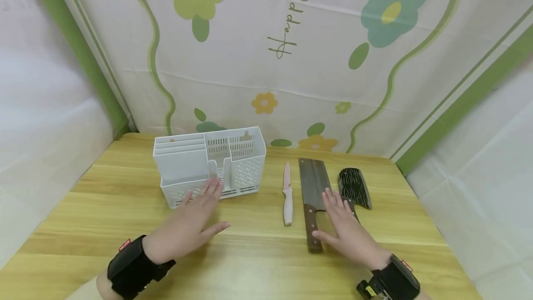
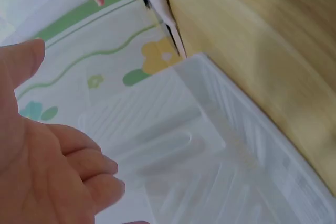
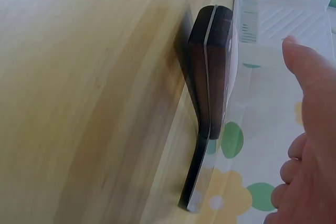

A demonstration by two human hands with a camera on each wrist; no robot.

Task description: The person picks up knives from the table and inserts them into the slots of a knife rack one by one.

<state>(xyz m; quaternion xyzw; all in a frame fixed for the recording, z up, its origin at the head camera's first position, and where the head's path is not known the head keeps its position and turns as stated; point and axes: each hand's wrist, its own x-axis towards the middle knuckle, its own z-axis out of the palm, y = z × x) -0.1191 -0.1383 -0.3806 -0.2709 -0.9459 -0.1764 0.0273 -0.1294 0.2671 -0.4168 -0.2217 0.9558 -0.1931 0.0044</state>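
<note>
My left hand (image 1: pixel 187 228), fingers straight and thumb spread, hovers at the front of a white plastic knife rack (image 1: pixel 245 172) with slots and slatted compartments. In the left wrist view its palm (image 2: pixel 47 166) is beside the rack's ribbed wall (image 2: pixel 173 103). My right hand (image 1: pixel 345 230) is extended with nothing in it, over the space between a cleaver (image 1: pixel 313 179) with a brown wooden handle and a dark, white-streaked broad knife (image 1: pixel 354 186). That knife's handle is partly hidden by the hand. The cleaver's riveted handle (image 3: pixel 210 61) shows in the right wrist view.
Between rack and cleaver lies a small knife (image 1: pixel 288 203) with a pinkish blade and white handle. All of it is on a wooden table (image 1: pixel 250 263). A flower-printed curtain (image 1: pixel 316 82) hangs behind the table, with white cloth at both sides.
</note>
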